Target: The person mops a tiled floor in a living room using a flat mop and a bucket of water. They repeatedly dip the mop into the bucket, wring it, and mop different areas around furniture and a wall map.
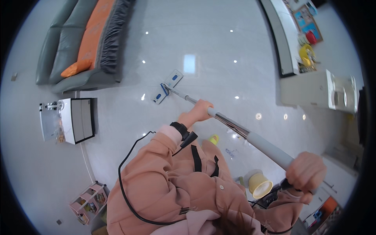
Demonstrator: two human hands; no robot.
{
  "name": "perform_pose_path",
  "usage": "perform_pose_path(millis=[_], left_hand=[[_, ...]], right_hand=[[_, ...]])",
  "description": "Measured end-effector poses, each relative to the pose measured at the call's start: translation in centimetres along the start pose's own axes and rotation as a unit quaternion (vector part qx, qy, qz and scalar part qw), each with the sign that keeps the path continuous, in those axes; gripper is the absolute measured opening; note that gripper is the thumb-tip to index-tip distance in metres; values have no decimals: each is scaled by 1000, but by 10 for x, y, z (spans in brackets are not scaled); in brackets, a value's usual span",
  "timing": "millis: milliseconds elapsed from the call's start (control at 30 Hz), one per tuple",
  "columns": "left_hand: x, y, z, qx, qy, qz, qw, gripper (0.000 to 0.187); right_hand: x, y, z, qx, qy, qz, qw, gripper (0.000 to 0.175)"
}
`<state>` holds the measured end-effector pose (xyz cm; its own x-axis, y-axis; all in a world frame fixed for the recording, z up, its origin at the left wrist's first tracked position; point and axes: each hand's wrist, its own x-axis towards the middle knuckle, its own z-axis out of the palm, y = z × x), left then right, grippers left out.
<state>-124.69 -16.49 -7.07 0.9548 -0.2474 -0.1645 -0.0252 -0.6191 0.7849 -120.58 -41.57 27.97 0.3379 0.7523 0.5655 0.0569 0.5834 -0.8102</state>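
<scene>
A flat floor mop runs slantwise across the view, its grey and chrome handle (270,149) reaching from lower right to the middle. My left hand (201,110) is closed around the thinner part of the pole. Higher up, near the end of the handle, my right hand (307,173) grips the grey grip section. The hinged mop head (174,78), white-grey with blue parts, rests on the glossy tile floor (188,38); it looks bent at its middle joint. The pad beneath the head is hidden.
At the upper left stands a grey leather sofa (70,38) with an orange cover. A low cabinet (82,120) is on the left, a long one (279,35) on the right beside a white appliance (305,91). A yellow bin (260,186) and a pink shelf (89,202) stand near me.
</scene>
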Motion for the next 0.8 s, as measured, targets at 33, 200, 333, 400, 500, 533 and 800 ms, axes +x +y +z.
perform_pose_path(millis=[33, 200, 333, 400, 500, 533, 800], left_hand=[[4, 24, 22, 7, 14, 40, 999, 15], [41, 153, 144, -32, -46, 117, 992, 14], [60, 233, 235, -78, -87, 180, 977, 19], [69, 264, 266, -100, -103, 199, 969, 21], [85, 289, 276, -50, -128, 233, 963, 21], [95, 292, 268, -76, -181, 250, 948, 20], [121, 266, 207, -103, -200, 255, 941, 22]], right_hand=[[-12, -23, -1, -3, -32, -6, 999, 35], [-69, -145, 15, -40, -91, 67, 993, 31], [-111, -202, 39, -106, -80, 118, 984, 30], [-134, -218, 40, -115, -76, 134, 981, 31], [-180, -242, 46, -208, -16, 122, 970, 30], [-197, -247, 50, -252, 11, 110, 961, 29], [-232, -245, 81, -499, 523, -41, 690, 22]])
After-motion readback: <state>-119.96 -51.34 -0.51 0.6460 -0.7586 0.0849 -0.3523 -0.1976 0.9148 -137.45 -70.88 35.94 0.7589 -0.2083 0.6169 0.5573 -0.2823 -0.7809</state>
